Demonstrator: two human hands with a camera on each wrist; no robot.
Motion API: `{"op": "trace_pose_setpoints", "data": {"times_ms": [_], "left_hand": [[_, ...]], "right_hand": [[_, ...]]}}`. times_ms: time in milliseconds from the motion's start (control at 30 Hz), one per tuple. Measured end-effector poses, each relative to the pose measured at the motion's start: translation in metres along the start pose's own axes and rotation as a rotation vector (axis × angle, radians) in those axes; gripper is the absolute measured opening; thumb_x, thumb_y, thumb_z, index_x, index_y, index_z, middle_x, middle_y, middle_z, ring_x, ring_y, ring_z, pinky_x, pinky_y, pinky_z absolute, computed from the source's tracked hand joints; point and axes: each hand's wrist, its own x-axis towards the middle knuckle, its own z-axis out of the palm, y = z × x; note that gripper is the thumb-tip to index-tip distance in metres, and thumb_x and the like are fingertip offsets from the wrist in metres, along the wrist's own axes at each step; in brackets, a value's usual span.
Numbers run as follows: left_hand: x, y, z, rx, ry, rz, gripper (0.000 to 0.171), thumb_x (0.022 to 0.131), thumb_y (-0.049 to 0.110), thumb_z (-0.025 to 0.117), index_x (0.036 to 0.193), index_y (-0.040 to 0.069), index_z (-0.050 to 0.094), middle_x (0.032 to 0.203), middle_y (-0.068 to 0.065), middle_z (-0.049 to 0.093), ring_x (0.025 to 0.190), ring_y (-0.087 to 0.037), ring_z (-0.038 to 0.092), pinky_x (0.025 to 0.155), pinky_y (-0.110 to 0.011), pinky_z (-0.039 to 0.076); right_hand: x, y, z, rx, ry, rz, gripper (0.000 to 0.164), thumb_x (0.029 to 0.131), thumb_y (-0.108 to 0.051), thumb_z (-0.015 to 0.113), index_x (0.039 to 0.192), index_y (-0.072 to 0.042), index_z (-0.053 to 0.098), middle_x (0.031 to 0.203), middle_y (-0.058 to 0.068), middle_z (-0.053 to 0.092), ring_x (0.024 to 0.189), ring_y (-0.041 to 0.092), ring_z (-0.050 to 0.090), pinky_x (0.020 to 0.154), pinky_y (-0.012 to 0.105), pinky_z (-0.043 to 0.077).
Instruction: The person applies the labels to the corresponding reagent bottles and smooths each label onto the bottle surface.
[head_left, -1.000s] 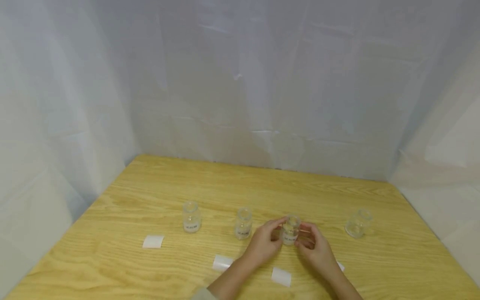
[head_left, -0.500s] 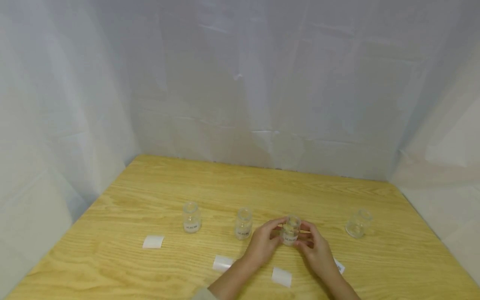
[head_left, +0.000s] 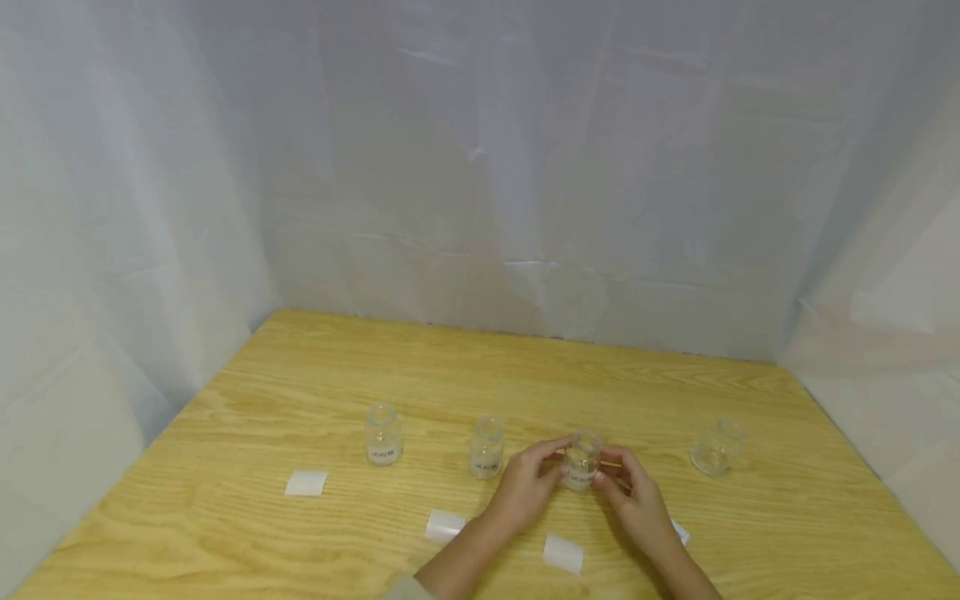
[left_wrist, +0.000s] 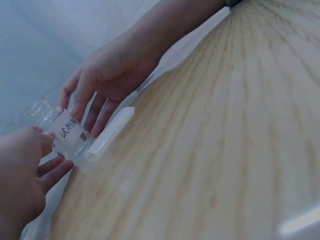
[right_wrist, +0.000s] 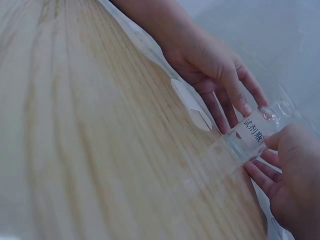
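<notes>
A small clear glass reagent bottle [head_left: 583,454] stands upright on the wooden table between both hands. My left hand [head_left: 522,485] holds it from the left and my right hand [head_left: 636,507] from the right. On its front is a white label [left_wrist: 66,126] with black characters. Both thumbs lie at the label's side edges, as the right wrist view also shows with the bottle [right_wrist: 248,136]. Fingers of each hand curl round the sides toward the back, partly hidden by the glass.
Two labelled bottles, one nearer [head_left: 487,450] and one farther left [head_left: 383,437], stand to the left. At the right is a bottle [head_left: 717,447] with no label visible. White slips [head_left: 306,483] [head_left: 562,553] lie in front, one partly behind the left forearm. White sheeting [head_left: 480,167] surrounds the table.
The thumbs have shifted slightly over the label's edges, and the right hand has moved a little. The bottle stays in place between the hands.
</notes>
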Motion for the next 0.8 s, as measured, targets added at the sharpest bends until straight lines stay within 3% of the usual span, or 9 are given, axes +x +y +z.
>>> {"op": "trace_pose_setpoints", "data": {"times_ms": [367,633,800], "left_hand": [[0.0,0.0015,0.0005,-0.01,-0.014,-0.027,0.038,0.091,0.008,0.056,0.128,0.006,0.051,0.125,-0.009,0.053,0.107,-0.025,0.054,0.086,-0.025,0.046],[-0.0001,0.0004,0.0019,-0.031,-0.025,-0.02,0.043,0.088,0.007,0.062,0.129,0.006,0.05,0.123,-0.013,0.053,0.104,-0.025,0.055,0.078,-0.021,0.048],[-0.0006,0.0004,0.0025,-0.037,-0.012,-0.006,0.046,0.084,0.01,0.065,0.128,0.004,0.051,0.123,-0.013,0.053,0.104,-0.024,0.055,0.079,-0.019,0.047]], "right_hand": [[-0.0003,-0.001,-0.0008,0.048,-0.016,0.039,0.028,0.087,0.002,0.058,0.114,0.005,0.05,0.11,0.02,0.056,0.096,0.028,0.056,0.08,0.028,0.049],[-0.0002,-0.0066,-0.0011,0.054,-0.05,0.105,0.042,0.082,0.002,0.065,0.12,0.003,0.046,0.12,0.021,0.05,0.106,0.037,0.052,0.084,0.029,0.048],[-0.0002,-0.0035,-0.0009,0.007,-0.052,0.036,0.042,0.081,-0.005,0.068,0.117,0.002,0.047,0.117,0.021,0.052,0.102,0.036,0.054,0.082,0.03,0.049]]}}
